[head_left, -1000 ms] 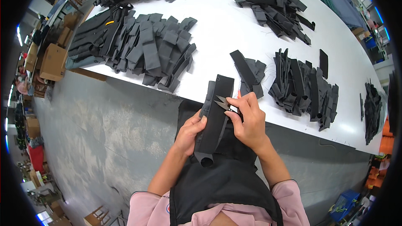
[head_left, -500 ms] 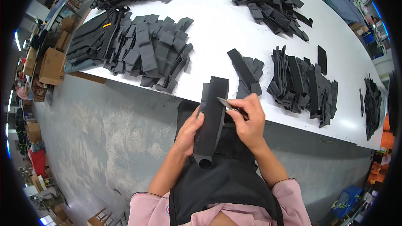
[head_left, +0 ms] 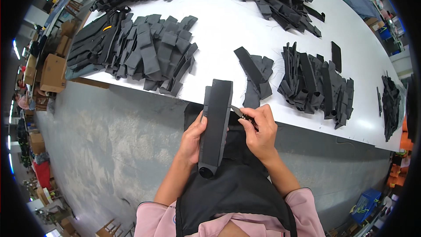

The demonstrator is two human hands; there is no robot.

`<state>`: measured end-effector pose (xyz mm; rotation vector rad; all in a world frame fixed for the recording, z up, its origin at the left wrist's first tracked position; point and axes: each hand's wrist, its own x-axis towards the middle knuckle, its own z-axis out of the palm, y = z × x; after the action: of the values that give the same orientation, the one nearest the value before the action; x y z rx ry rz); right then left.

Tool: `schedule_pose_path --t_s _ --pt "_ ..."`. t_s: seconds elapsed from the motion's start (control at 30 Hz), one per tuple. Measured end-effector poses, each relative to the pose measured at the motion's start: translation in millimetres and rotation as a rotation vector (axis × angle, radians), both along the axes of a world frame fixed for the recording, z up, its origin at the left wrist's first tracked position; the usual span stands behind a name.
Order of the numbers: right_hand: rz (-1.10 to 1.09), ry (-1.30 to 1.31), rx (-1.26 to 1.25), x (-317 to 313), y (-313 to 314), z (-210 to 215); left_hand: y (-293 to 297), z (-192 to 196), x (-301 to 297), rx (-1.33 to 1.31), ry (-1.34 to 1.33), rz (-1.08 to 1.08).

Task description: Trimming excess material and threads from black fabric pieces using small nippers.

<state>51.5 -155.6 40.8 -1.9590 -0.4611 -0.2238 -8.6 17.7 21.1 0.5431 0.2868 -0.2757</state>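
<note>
"What does the left hand (head_left: 192,139) have?"

"A black fabric strip (head_left: 217,116). Its fingers are closed on the strip's left edge, thumb in front, the others mostly hidden behind. The strip reaches well past the thumb, and its rolled, tube-like end (head_left: 207,172) sits below those fingers, above the black apron (head_left: 232,204)."

"And the right hand (head_left: 262,132)?"

"Pinched nearly together on small dark snips (head_left: 248,118), thumb against forefinger. The blades point up and left from the fingertips to the strip's right edge; I cannot tell whether they touch it."

"What lies around the fingers?"

"On the white table (head_left: 215,35), just beyond the right fingers, is a small pile of dark strips (head_left: 255,75). To their right, farther off, stands a larger bundle (head_left: 315,83). Beyond the left fingers and to their left spreads a broad heap (head_left: 153,52), with folded dark fabric (head_left: 90,46) bearing an orange tab beside it."
</note>
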Motion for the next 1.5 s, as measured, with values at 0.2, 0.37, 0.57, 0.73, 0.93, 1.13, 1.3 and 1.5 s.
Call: schedule_pose_path --t_s 0.2,0.37,0.57,0.73,0.93,1.13,1.3,1.5 --pt "-0.025 -0.195 -0.068 -5.3 -5.8 0.6 1.4 -1.8 -0.6 0.038 0.002 0.006" --pt "0.004 -0.088 -0.073 -5.4 -3.7 0.7 -0.7 1.1 -1.7 0.004 0.012 -0.002" --pt "0.016 -0.053 -0.001 -7.4 -4.4 5.6 -4.5 3.8 -1.1 0.092 0.081 0.016" --pt "-0.005 -0.011 -0.015 -6.3 -1.3 -2.5 -2.9 4.4 0.9 0.121 0.065 0.032" --pt "0.04 0.06 0.064 -1.4 -1.1 -9.7 -4.1 9.0 3.2 0.164 0.072 0.04" --pt "0.038 0.092 0.077 17.5 1.4 9.1 -4.5 13.5 1.6 0.104 0.026 -0.021" --pt "0.181 0.072 0.037 28.6 1.4 9.7 -1.3 7.8 -0.2 -0.097 -0.059 -0.209" --pt "0.189 0.086 0.022 33.0 -5.8 18.6 5.4 7.2 -3.0 -0.143 -0.049 -0.301"
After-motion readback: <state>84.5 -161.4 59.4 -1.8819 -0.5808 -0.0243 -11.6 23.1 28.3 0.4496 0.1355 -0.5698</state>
